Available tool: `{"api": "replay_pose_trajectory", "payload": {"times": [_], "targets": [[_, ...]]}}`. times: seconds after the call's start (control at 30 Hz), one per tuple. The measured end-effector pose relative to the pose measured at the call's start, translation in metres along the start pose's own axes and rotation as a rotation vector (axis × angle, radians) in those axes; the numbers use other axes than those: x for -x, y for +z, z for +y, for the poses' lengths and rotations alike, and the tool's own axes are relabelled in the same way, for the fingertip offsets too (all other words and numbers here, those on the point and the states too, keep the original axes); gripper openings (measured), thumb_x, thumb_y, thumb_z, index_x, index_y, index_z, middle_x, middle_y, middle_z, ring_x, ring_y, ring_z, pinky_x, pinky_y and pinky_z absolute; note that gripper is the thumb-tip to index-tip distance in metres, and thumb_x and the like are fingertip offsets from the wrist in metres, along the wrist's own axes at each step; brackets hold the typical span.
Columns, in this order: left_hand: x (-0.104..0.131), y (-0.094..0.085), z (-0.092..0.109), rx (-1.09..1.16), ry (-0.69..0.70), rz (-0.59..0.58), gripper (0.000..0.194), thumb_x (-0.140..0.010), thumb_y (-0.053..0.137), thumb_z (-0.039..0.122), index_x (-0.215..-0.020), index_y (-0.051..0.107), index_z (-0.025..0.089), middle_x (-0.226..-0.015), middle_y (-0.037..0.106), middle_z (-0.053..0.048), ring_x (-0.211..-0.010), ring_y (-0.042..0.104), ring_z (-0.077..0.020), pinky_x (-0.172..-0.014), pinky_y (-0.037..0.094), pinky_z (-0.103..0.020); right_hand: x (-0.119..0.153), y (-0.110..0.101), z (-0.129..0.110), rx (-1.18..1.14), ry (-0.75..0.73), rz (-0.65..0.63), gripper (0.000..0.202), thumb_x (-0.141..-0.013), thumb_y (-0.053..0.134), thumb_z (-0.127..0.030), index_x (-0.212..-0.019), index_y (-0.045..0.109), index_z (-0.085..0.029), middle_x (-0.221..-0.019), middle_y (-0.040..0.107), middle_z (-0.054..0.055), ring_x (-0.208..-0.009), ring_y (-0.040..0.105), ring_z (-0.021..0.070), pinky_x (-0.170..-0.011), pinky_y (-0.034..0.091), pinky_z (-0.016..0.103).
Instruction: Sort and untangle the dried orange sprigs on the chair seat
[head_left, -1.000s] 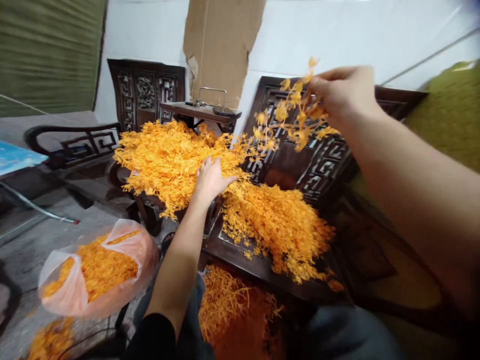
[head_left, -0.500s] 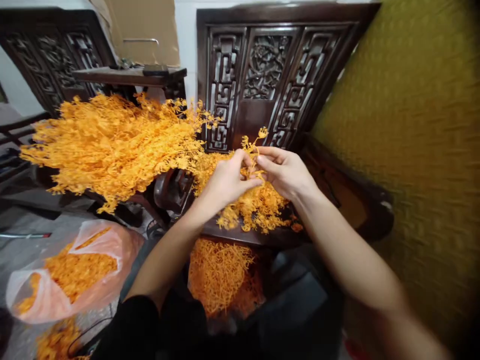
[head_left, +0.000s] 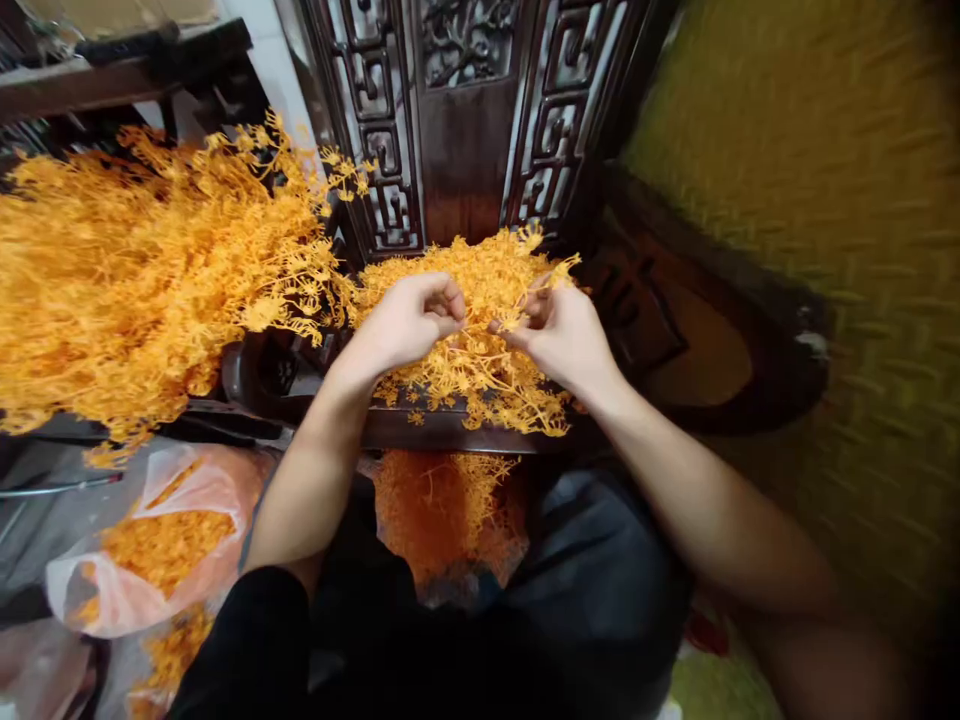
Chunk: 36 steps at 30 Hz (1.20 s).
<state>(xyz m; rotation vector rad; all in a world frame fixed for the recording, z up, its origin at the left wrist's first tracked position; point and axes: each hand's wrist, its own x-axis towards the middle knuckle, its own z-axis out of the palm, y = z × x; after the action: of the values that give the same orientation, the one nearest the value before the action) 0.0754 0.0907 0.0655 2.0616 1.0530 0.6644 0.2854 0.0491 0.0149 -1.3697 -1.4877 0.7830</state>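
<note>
Over a heap of orange plastic-looking flower sprigs [head_left: 480, 375] on a dark wooden surface, both hands work close together. My right hand [head_left: 562, 335] is closed on a small orange sprig [head_left: 564, 270], whose flowered tips stick out above the fingers. My left hand [head_left: 416, 318] is pinched, a short gap away on the left. Whatever lies between its thumb and fingertips is too small to make out.
A large mass of orange sprigs [head_left: 150, 270] fills the left side. Below it stands a pinkish plastic bag [head_left: 217, 490] holding orange pieces. More orange stems [head_left: 427, 510] lie between the knees. A carved dark wood panel [head_left: 465, 140] rises behind, and a woven yellow-green surface [head_left: 825, 200] is at right.
The hands, together at one sprig before, have drawn apart, with the sprig staying in my right hand. My view has tilted down and shifted right.
</note>
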Motion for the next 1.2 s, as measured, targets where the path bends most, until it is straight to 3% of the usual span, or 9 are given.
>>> {"api": "replay_pose_trajectory", "payload": {"times": [0.1, 0.17, 0.37, 0.57, 0.77, 0.9, 0.97, 1.1, 1.2], "targets": [[0.000, -0.008, 0.006, 0.012, 0.008, -0.077, 0.020, -0.080, 0.062, 0.020, -0.093, 0.076, 0.015, -0.084, 0.074, -0.005, -0.077, 0.066, -0.0156, -0.076, 0.053, -0.032, 0.003, -0.003, -0.003, -0.163, 0.117, 0.096, 0.050, -0.061, 0.094, -0.037, -0.083, 0.052, -0.021, -0.062, 0.056, -0.002, -0.057, 0.056, 0.0147, -0.048, 0.039, 0.027], [0.003, -0.011, 0.010, -0.033, 0.025, -0.095, 0.026, -0.081, 0.062, 0.022, -0.101, 0.077, 0.014, -0.090, 0.075, -0.006, -0.081, 0.066, -0.0163, -0.079, 0.053, -0.033, 0.006, -0.004, -0.005, -0.322, 0.139, 0.078, 0.054, -0.058, 0.097, -0.041, -0.079, 0.051, -0.022, -0.060, 0.057, -0.003, -0.055, 0.056, 0.0129, -0.047, 0.040, 0.026], [0.007, -0.001, 0.004, -0.342, 0.154, 0.024, 0.031, -0.081, 0.062, 0.018, -0.109, 0.075, 0.014, -0.107, 0.071, -0.008, -0.088, 0.062, -0.0171, -0.090, 0.050, -0.036, 0.016, -0.005, -0.013, -0.583, 0.164, -0.222, 0.044, -0.062, 0.095, -0.044, -0.083, 0.066, -0.019, -0.075, 0.068, 0.001, -0.065, 0.065, 0.0132, -0.062, 0.056, 0.029], [0.010, -0.003, -0.006, -0.476, 0.214, 0.054, 0.032, -0.087, 0.062, 0.028, -0.115, 0.072, 0.015, -0.111, 0.067, -0.008, -0.095, 0.061, -0.0200, -0.093, 0.048, -0.037, 0.019, -0.002, -0.017, -0.558, 0.038, -0.264, 0.034, -0.066, 0.092, -0.029, -0.098, 0.080, -0.024, -0.098, 0.074, 0.005, -0.092, 0.072, 0.0197, -0.081, 0.061, 0.035], [0.030, -0.015, 0.000, -0.543, 0.273, -0.072, 0.049, -0.088, 0.065, 0.042, -0.132, 0.064, 0.020, -0.132, 0.058, -0.012, -0.121, 0.054, -0.0311, -0.105, 0.042, -0.048, 0.018, 0.006, -0.022, -0.348, -0.144, -0.183, 0.031, -0.069, 0.089, -0.026, -0.099, 0.081, -0.024, -0.101, 0.070, 0.005, -0.080, 0.067, 0.0157, -0.074, 0.059, 0.034], [0.042, -0.016, 0.016, -0.586, 0.286, 0.122, 0.040, -0.091, 0.061, 0.033, -0.130, 0.065, 0.025, -0.148, 0.052, -0.012, -0.138, 0.041, -0.0375, -0.109, 0.033, -0.056, 0.017, 0.011, -0.020, -0.079, -0.322, -0.043, 0.010, -0.081, 0.080, -0.030, -0.083, 0.079, -0.020, -0.089, 0.069, 0.005, -0.079, 0.063, 0.0174, -0.074, 0.054, 0.036], [0.044, -0.012, 0.022, -0.503, 0.310, 0.149, 0.030, -0.093, 0.055, 0.027, -0.120, 0.069, 0.023, -0.140, 0.060, -0.010, -0.133, 0.049, -0.0326, -0.108, 0.036, -0.051, 0.017, 0.015, -0.019, 0.027, -0.404, 0.021, 0.017, -0.086, 0.075, -0.034, -0.076, 0.076, -0.020, -0.081, 0.065, 0.005, -0.075, 0.060, 0.0176, -0.072, 0.051, 0.036], [0.041, -0.002, 0.018, -0.278, 0.269, 0.071, 0.024, -0.092, 0.060, 0.033, -0.107, 0.071, 0.017, -0.103, 0.074, -0.006, -0.097, 0.066, -0.0207, -0.090, 0.049, -0.036, 0.018, 0.022, -0.023, 0.212, -0.524, 0.125, 0.027, -0.089, 0.071, -0.046, -0.077, 0.074, -0.022, -0.085, 0.061, 0.006, -0.083, 0.059, 0.0211, -0.074, 0.050, 0.039], [0.041, -0.002, 0.010, -0.216, 0.200, 0.058, 0.021, -0.084, 0.071, 0.033, -0.096, 0.072, 0.016, -0.087, 0.073, -0.003, -0.081, 0.066, -0.0161, -0.079, 0.050, -0.030, 0.019, 0.024, -0.028, 0.246, -0.586, 0.077, 0.029, -0.090, 0.071, -0.049, -0.079, 0.072, -0.022, -0.090, 0.067, 0.006, -0.091, 0.061, 0.0231, -0.087, 0.049, 0.042]]}}
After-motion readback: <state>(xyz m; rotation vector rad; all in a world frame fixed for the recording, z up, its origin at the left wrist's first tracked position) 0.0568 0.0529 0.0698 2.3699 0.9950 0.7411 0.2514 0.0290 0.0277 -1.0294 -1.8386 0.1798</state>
